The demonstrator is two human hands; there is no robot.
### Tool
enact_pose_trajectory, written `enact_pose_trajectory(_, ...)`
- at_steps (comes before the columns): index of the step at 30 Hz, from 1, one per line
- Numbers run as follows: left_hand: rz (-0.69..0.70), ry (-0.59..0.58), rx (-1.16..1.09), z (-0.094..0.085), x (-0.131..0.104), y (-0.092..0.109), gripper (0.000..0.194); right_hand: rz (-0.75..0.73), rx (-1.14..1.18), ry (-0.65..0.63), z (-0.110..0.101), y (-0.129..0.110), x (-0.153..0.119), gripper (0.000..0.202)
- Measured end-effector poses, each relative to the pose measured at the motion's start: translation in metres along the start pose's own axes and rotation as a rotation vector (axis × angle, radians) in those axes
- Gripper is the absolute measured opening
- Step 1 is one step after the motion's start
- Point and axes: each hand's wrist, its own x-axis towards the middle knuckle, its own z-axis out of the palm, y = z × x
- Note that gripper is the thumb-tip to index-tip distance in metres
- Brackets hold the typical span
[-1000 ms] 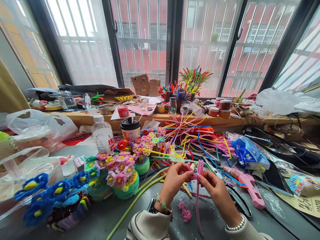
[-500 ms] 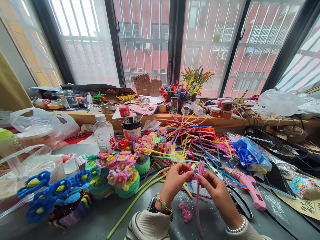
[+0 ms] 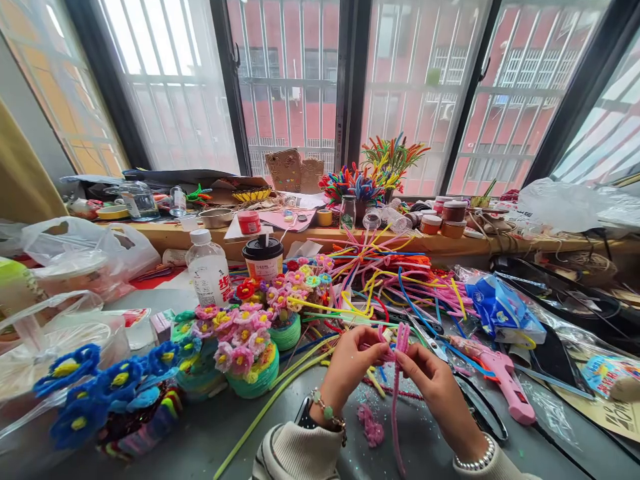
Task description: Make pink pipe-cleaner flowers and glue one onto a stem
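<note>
Between my two hands is a pink pipe cleaner (image 3: 395, 413), bent into loops at the top, its long tail hanging down toward the grey table. My left hand (image 3: 354, 363), with a beaded bracelet at the wrist, pinches the looped part from the left. From the right, my right hand (image 3: 429, 375) grips the same pipe cleaner just below the upright loops, thumb and forefinger together. A small pink fuzzy piece (image 3: 371, 425) lies on the table below my hands. The fingers partly hide the loops.
Pots of pipe-cleaner flowers (image 3: 245, 337) stand at the left, with blue flowers (image 3: 117, 380) nearer. A heap of loose pipe cleaners (image 3: 400, 270) lies beyond my hands. Scissors (image 3: 436, 347) and a pink glue gun (image 3: 505, 377) lie to the right. A bottle (image 3: 207, 270) and cup (image 3: 263, 259) stand behind the flowers.
Almost nothing differs. Both hands keep their pinch on the pink pipe cleaner, with the upright loops shifted very slightly.
</note>
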Motion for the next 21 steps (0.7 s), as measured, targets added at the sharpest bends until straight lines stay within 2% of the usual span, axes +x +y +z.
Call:
enact_pose_trajectory(7, 0.009, 0.018, -0.004, 0.001, -0.0018, 0.0025, 0.022, -0.003, -0.004, -0.009, -0.002, 0.0036, 0.0003, 0.024)
enact_pose_trajectory(15, -0.025, 0.041, -0.036, 0.0025, -0.0045, 0.0051, 0.024, -0.048, 0.006, 0.06, -0.0021, -0.0011, -0.0001, 0.024)
enact_pose_trajectory(21, -0.036, 0.05, -0.014, 0.0021, -0.0048, 0.0071, 0.023, -0.043, -0.027, 0.035, -0.0029, 0.0015, -0.0001, 0.025)
